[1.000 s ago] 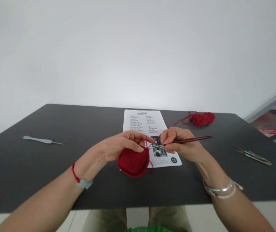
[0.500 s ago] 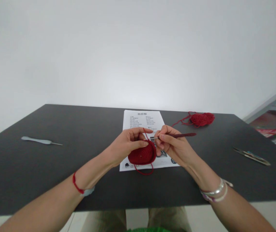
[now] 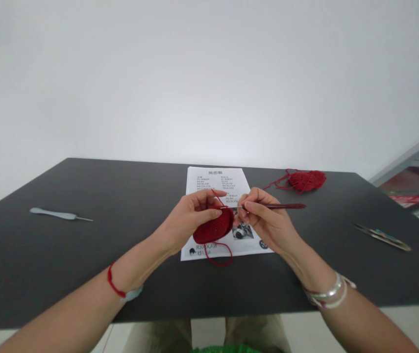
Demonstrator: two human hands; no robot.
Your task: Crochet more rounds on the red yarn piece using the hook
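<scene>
My left hand (image 3: 198, 208) pinches the top edge of a round, cupped red crochet piece (image 3: 213, 229), thumb in front. A strand of red yarn (image 3: 216, 197) runs up past its raised index finger. My right hand (image 3: 262, 211) grips a crochet hook (image 3: 286, 206) by its dark red handle, pointing left. The hook's thin metal shaft meets the upper edge of the crochet piece; its tip is too small to make out. A loose loop of yarn hangs under the piece, over a printed pattern sheet (image 3: 246, 247).
A red yarn ball (image 3: 307, 181) lies at the back right of the dark table (image 3: 139, 191). Small thread snips (image 3: 382, 237) rest on the right. Another hook with a pale grey handle (image 3: 55, 214) lies on the left. A white wall (image 3: 209, 88) stands behind.
My right hand and the hook have shifted slightly right, and the hook lies more level. The crochet piece has tilted and risen a little in my left hand, uncovering more of the sheet.
</scene>
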